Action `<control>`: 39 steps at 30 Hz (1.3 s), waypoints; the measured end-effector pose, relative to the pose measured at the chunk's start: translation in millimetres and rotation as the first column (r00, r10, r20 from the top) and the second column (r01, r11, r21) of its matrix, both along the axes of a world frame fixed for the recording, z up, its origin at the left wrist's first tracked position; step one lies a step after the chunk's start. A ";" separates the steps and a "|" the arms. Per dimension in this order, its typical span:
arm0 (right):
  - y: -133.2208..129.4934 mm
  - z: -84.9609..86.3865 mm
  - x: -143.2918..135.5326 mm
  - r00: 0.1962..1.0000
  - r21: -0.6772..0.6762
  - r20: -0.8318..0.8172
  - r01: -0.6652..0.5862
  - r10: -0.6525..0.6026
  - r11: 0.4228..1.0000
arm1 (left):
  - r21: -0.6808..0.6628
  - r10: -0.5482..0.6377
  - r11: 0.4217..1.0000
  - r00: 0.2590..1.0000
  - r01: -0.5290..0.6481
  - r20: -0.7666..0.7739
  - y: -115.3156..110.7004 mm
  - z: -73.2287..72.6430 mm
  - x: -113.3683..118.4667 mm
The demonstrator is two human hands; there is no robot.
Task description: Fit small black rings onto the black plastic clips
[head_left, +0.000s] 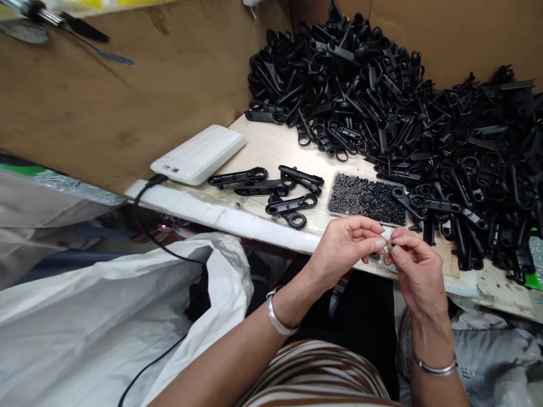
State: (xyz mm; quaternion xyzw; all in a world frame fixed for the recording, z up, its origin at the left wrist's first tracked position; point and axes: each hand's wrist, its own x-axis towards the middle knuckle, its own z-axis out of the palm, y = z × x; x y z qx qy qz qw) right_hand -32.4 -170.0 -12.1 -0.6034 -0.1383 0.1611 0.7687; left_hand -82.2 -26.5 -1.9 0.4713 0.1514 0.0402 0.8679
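Just in front of the clear tray [330,199] of tiny dark parts, my two hands meet at the fingertips. My left hand [350,242] is pinched closed, its thumb and forefinger pointing right. My right hand [418,265] is also pinched, with something tiny at the fingertips that is too small to name. To the left of the tray lie several black plastic arms with ring ends [292,204]. A large heap of similar black parts [360,85] rises behind the tray and spreads to the right.
A white power bank [199,154] with a black cable [146,229] lies at the left of the bench. Brown cardboard walls [127,85] stand behind and to the left. A white sack [106,316] hangs below the bench's front edge [275,233].
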 end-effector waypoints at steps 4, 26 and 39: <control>0.2 -1.3 -0.1 0.999 -0.035 0.045 0.020 -0.019 0.999 | -0.003 -0.001 1.000 1.000 0.001 0.000 0.2 -0.7 -0.2; -4.6 5.5 -10.2 0.897 -0.428 0.442 0.221 -0.011 0.876 | 0.180 0.019 0.983 0.999 -0.025 0.037 -1.3 -3.4 -0.7; -2.9 15.6 10.9 0.664 -0.565 0.688 0.236 0.293 0.791 | 0.538 -0.041 0.842 0.991 -0.033 0.125 7.4 0.4 -2.0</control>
